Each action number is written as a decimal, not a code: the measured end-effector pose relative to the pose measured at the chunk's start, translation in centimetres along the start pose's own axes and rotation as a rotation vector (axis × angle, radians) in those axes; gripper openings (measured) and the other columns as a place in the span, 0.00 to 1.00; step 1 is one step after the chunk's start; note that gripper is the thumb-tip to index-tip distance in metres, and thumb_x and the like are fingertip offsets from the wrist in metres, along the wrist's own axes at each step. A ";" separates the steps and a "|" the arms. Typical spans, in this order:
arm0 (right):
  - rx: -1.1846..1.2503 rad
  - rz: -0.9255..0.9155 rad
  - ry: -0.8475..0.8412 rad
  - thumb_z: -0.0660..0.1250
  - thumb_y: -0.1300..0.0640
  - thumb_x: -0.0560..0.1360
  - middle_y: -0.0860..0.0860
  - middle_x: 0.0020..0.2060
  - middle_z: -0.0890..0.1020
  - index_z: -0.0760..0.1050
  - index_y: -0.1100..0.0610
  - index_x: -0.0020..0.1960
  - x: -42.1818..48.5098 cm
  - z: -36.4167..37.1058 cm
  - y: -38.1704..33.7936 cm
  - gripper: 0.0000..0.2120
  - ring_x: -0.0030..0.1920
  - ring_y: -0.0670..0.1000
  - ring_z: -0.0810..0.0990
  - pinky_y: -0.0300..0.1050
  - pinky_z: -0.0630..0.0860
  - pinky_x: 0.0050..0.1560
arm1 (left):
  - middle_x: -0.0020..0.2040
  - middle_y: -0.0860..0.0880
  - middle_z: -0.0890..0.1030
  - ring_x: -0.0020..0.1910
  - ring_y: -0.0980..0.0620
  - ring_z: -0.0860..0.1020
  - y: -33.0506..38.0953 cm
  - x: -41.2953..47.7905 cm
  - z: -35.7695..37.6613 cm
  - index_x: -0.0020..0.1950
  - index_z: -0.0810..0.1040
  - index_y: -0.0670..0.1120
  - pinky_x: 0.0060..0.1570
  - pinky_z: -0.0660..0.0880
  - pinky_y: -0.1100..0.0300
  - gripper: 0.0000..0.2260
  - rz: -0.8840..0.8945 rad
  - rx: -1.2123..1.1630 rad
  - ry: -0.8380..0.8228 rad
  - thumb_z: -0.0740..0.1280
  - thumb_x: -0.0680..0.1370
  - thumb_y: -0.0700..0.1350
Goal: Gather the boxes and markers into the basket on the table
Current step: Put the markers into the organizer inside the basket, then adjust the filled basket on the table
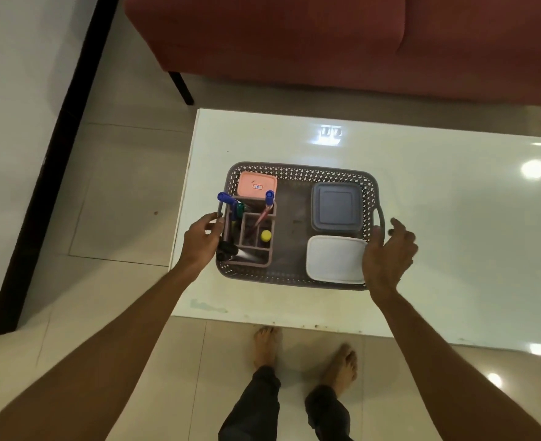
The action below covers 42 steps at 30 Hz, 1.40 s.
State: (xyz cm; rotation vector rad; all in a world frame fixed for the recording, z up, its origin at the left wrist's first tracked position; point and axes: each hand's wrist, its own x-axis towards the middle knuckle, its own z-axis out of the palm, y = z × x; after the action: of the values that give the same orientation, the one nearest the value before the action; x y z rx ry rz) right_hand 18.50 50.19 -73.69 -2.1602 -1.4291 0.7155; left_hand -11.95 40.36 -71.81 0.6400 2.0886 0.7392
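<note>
A grey perforated basket (294, 173) stands on the white table (422, 218) near its left end. Inside lie a pink box (257, 185) at the back left, a blue-grey box (337, 206) at the back right and a white box (336, 259) at the front right. A divided organiser (263, 249) at the left holds several markers (268, 198). My left hand (200, 238) curls at the basket's left handle, fingers touching it. My right hand (390, 253) hovers by the right handle (381, 218), fingers spread, holding nothing.
A red sofa (326, 43) stands behind the table, its dark legs on the tiled floor. A white wall with a black skirting runs along the left. My bare feet (304, 354) stand at the table's front edge.
</note>
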 end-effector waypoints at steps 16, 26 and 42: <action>0.086 -0.035 -0.214 0.55 0.67 0.77 0.53 0.46 0.83 0.73 0.49 0.63 -3.7 -3.0 1.2 0.21 0.48 0.55 0.77 0.50 0.71 0.51 | 0.49 0.40 0.84 0.46 0.42 0.81 -1.6 -4.1 -1.6 0.58 0.81 0.42 0.45 0.73 0.55 0.12 0.115 0.144 0.157 0.60 0.83 0.45; 0.104 -0.084 -0.283 0.55 0.67 0.78 0.55 0.46 0.84 0.73 0.48 0.62 -15.4 -7.0 8.0 0.20 0.48 0.58 0.80 0.52 0.75 0.51 | 0.48 0.41 0.84 0.44 0.44 0.81 -10.5 -16.7 -4.4 0.58 0.81 0.43 0.48 0.78 0.49 0.11 0.114 0.135 0.163 0.61 0.82 0.43; 0.138 0.000 -0.419 0.57 0.71 0.78 0.51 0.48 0.84 0.73 0.51 0.65 -33.5 -4.5 23.3 0.22 0.50 0.53 0.82 0.48 0.76 0.48 | 0.40 0.45 0.82 0.37 0.51 0.79 -29.7 -29.1 -3.8 0.53 0.81 0.46 0.35 0.69 0.63 0.09 -0.058 0.159 0.120 0.60 0.83 0.41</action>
State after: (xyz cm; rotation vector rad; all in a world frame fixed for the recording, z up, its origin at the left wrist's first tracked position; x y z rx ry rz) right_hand 26.58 10.26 -78.98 -1.9794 -1.5227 1.2856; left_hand -4.68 -0.59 -75.26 0.6313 2.2836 0.5962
